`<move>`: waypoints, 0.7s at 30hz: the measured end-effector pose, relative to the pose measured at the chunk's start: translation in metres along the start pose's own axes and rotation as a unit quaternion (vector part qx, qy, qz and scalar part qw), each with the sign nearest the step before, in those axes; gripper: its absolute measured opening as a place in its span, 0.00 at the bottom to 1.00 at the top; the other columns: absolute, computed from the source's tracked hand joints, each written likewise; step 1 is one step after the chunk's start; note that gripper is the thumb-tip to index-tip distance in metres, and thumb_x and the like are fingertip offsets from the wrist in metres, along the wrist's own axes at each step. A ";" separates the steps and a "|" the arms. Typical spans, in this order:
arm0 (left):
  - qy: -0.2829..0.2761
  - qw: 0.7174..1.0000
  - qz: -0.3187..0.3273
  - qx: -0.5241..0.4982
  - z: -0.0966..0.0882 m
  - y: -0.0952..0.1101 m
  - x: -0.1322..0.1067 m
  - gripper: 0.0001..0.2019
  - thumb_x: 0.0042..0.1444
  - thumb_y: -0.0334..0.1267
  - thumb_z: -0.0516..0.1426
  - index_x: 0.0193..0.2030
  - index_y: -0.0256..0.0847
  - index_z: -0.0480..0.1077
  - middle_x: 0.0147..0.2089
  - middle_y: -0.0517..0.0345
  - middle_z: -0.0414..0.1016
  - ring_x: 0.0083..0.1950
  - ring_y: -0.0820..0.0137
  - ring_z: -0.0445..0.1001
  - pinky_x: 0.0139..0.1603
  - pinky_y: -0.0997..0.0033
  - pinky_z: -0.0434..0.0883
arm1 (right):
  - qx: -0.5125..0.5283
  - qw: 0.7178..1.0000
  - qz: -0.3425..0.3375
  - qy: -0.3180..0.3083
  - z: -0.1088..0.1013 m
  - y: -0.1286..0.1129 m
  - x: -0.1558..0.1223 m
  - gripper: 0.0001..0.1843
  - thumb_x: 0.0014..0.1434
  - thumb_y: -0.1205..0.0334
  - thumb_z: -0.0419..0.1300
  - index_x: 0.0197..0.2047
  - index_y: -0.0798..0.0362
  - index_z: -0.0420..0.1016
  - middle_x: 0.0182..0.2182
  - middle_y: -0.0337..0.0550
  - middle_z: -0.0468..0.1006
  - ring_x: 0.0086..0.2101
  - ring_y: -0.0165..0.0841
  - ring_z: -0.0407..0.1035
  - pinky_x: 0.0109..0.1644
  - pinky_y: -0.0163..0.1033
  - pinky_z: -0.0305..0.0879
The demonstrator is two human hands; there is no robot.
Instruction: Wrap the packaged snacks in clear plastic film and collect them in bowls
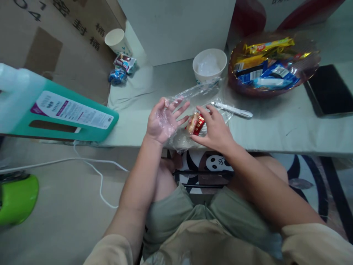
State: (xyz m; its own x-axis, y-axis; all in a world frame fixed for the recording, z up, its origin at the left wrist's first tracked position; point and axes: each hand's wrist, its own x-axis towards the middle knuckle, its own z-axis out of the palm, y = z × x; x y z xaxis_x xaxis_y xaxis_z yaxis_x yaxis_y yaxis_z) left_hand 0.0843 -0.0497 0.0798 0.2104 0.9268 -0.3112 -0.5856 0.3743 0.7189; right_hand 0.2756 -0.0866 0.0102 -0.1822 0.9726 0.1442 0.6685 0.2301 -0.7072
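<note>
My left hand (164,123) is turned palm up with its fingers spread. Clear plastic film (190,92) clings to its palm and fingers and stretches across the table. My right hand (214,127) curves its thumb and fingers around a small snack in a red and gold wrapper (198,124), whose pale end faces my left hand. More clear film lies crumpled under both hands. Just beyond my right hand, a white-handled tool (234,109) rests on the plastic; its far end is partly covered.
A white paper cup (209,64) stands behind the film, beside a bowl (234,82) of wrapped snacks. A dark tablet-like device (331,90) lies at the right. Leftward are a jug of green liquid (106,121), another paper cup (117,40), small wrapped packets (121,68) and a cardboard box (74,48).
</note>
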 end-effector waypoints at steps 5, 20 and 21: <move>0.039 0.999 0.011 -0.006 -0.003 0.003 0.002 0.16 0.69 0.45 0.54 0.30 0.41 0.68 0.52 0.56 0.82 0.71 0.50 0.72 0.64 0.38 0.73 | -0.067 0.997 -0.011 -0.043 0.000 -0.007 0.001 0.47 0.53 0.56 0.69 0.74 0.40 0.59 0.67 0.57 0.66 0.61 0.59 0.67 0.59 0.64 0.71; 0.185 0.976 0.078 -0.084 -0.045 0.009 0.060 0.13 0.63 0.38 0.56 0.27 0.43 0.61 0.35 0.58 0.79 0.52 0.62 0.83 0.63 0.46 0.76 | -0.118 0.993 -0.004 -0.024 -0.005 0.007 0.004 0.20 0.59 0.60 0.64 0.55 0.47 0.73 0.49 0.54 0.77 0.50 0.50 0.71 0.50 0.52 0.71; 0.190 0.975 0.078 -0.081 -0.045 0.010 0.063 0.12 0.62 0.38 0.56 0.27 0.44 0.61 0.34 0.58 0.79 0.51 0.62 0.83 0.63 0.48 0.76 | -0.116 0.993 -0.013 -0.017 -0.004 0.007 0.004 0.20 0.59 0.61 0.64 0.55 0.47 0.73 0.50 0.54 0.77 0.50 0.50 0.72 0.51 0.52 0.71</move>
State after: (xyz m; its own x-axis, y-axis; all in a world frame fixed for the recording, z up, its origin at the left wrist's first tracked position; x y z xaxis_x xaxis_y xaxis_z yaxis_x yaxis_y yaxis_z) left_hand 0.0567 0.0106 0.0392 -0.1787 0.8822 -0.4357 -0.7096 0.1912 0.6782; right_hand 0.2823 -0.0805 0.0084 -0.2224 0.9658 0.1336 0.8111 0.2593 -0.5243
